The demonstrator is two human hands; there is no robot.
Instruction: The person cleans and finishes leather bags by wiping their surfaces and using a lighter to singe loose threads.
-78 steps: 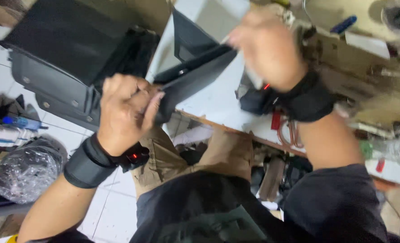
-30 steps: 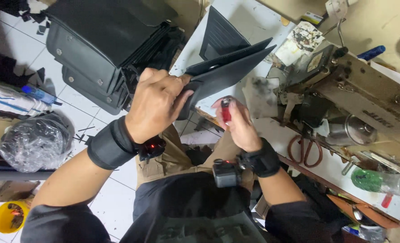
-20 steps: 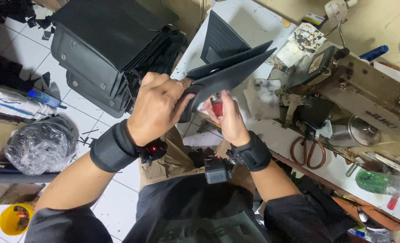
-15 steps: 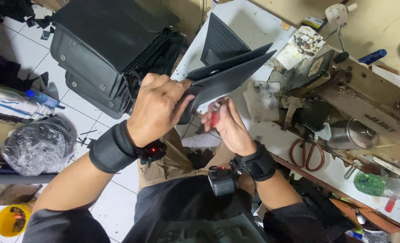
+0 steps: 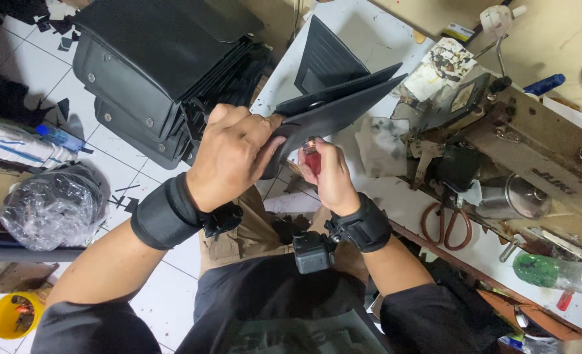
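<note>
Left hand gripping black panels at their near end, right hand pinching a red lighter just beneath them — over the table's near edge, sewing machine beside.

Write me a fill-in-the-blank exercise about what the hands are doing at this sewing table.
1. The left hand grips a flat ____ panel by its edge.
2. The right hand holds a small ____ lighter under the panel.
3. The scissors on the white table have ____ handles.
4. Both wrists wear black ____.

Missing words: black; red; red; bands
</note>
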